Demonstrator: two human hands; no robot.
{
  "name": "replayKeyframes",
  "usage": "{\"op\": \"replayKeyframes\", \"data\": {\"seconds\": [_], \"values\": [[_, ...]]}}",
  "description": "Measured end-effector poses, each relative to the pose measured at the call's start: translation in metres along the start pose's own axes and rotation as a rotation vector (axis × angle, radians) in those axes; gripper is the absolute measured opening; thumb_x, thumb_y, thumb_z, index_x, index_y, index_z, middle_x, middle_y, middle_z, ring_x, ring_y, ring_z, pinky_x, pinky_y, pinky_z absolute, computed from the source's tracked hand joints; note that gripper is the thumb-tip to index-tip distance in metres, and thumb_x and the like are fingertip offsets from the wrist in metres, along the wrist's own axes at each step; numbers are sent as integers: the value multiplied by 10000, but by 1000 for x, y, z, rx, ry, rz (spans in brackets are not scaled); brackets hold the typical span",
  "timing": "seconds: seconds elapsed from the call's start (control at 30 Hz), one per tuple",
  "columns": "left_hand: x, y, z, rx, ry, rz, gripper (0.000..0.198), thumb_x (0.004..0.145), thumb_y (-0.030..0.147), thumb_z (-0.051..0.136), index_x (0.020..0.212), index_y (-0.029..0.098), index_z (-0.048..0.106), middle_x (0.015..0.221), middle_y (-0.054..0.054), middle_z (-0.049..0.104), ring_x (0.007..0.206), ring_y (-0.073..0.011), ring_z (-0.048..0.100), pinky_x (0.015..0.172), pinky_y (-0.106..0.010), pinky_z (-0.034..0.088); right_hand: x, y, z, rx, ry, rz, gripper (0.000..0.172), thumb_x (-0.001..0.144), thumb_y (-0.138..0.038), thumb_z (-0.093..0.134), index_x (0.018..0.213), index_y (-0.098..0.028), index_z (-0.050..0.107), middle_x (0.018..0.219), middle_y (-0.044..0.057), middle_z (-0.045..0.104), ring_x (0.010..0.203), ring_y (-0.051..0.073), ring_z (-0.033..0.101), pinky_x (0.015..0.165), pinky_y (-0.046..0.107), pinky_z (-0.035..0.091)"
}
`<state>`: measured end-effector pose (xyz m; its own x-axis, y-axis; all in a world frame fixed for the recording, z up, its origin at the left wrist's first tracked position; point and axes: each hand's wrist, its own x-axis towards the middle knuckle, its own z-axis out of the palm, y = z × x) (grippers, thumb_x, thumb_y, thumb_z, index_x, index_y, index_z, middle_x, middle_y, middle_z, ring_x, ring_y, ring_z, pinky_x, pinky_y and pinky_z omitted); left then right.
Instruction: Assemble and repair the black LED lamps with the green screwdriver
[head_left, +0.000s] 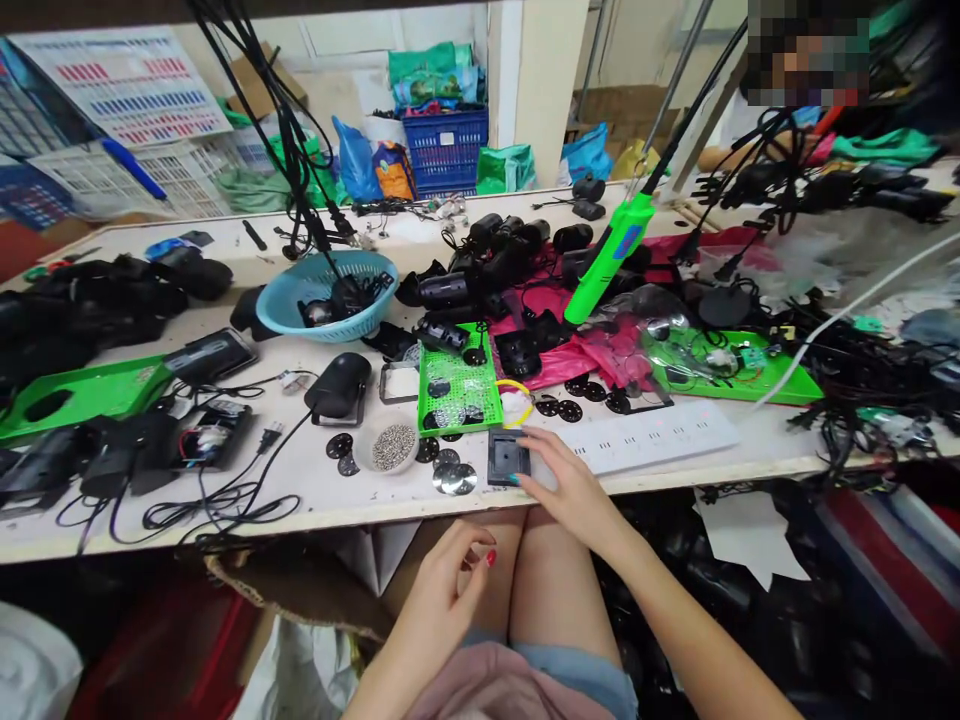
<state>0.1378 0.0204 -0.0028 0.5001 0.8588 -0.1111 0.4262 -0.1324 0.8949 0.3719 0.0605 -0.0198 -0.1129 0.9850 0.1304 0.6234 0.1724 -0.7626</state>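
Note:
My right hand [562, 482] rests at the table's front edge with thumb and fingers closed around a small black square part [508, 457]. My left hand [450, 580] hangs below the table edge over my lap, fingers curled in a pinch on something I cannot make out. Just left of the black part lie several black discs [450, 472] and a small bowl of tiny screws [393, 447]. A small green tray [459, 385] with more discs sits behind, and a white power strip [652, 437] lies to the right.
A green electric screwdriver [611, 255] hangs over the table. A blue bowl [326, 295], black housings [487, 260], pink bags, green trays [75, 390] and tangled cables crowd the bench. Another person sits at the far right behind a pile of black parts.

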Motion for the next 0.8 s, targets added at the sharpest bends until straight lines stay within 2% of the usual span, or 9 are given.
{"op": "replayKeyframes", "data": {"seconds": [0.07, 0.13, 0.2, 0.3, 0.4, 0.5, 0.57, 0.63, 0.8], "values": [[-4, 1, 0, 12, -12, -35, 166, 997, 266, 456, 999, 212, 613, 1003, -38, 629, 847, -166, 610, 814, -292, 468, 9, 3, 12, -61, -28, -13, 587, 862, -304, 689, 1404, -201, 489, 1563, 156, 388, 1450, 304, 394, 1194, 500, 371], [-8, 5, -1, 33, -51, -82, 160, 981, 241, 472, 1021, 216, 624, 1030, -39, 644, 872, -168, 620, 827, -292, 472, 15, 11, 16, -82, -83, -32, 669, 815, -237, 731, 1433, -199, 479, 1569, 165, 378, 1445, 322, 406, 1193, 521, 371], [-11, 9, -2, 61, -106, -126, 166, 962, 227, 496, 1057, 224, 632, 1074, -42, 663, 926, -178, 629, 856, -294, 476, 19, 18, 14, -59, -134, -55, 633, 805, -159, 716, 1407, -218, 528, 1548, 141, 418, 1437, 308, 426, 1207, 512, 354], [-16, 7, 0, 109, -205, -162, 193, 949, 249, 520, 1103, 234, 635, 1112, -43, 688, 1016, -203, 636, 915, -314, 480, 16, 20, 1, 1, -138, -73, 608, 806, -140, 709, 1384, -268, 572, 1579, 90, 400, 1507, 297, 309, 1238, 514, 289], [-22, -9, 8, 167, -338, -182, 264, 964, 301, 497, 1196, 247, 612, 1213, -56, 688, 1133, -227, 627, 1006, -353, 462, -4, 16, -15, 187, 36, -47, 500, 801, -259, 763, 1288, -299, 658, 1510, 56, 509, 1455, 284, 405, 1211, 475, 347], [-23, -35, 18, 263, -449, -216, 356, 966, 320, 467, 1289, 217, 575, 1359, -114, 632, 1264, -266, 582, 1096, -407, 419, -37, 33, -26, 242, 343, 169, 256, 922, -437, 621, 1054, -253, 740, 1096, 56, 737, 1140, 225, 662, 1082, 411, 482], [-20, -52, 25, 287, -532, -199, 370, 960, 321, 458, 1287, 200, 580, 1380, -134, 615, 1263, -276, 591, 1082, -410, 440, -68, 63, -29, 162, 527, 386, 406, 1027, -466, 390, 1067, -206, 700, 910, 53, 732, 1006, 200, 693, 1016, 413, 517], [-14, -63, 31, 277, -579, -180, 370, 959, 349, 453, 1273, 212, 592, 1378, -128, 622, 1242, -273, 612, 1062, -401, 466, -104, 99, -28, 107, 637, 602, 421, 1049, -443, 346, 1140, -163, 647, 930, 59, 715, 954, 192, 691, 948, 422, 547], [3, -69, 37, 307, -591, -144, 452, 934, 432, 465, 1298, 202, 603, 1371, -127, 643, 1254, -304, 614, 1075, -432, 479, -184, 162, 11, 132, 512, 1029, 300, 958, -381, 611, 1166, -165, 630, 1150, 77, 667, 965, 191, 666, 845, 397, 583]]}}
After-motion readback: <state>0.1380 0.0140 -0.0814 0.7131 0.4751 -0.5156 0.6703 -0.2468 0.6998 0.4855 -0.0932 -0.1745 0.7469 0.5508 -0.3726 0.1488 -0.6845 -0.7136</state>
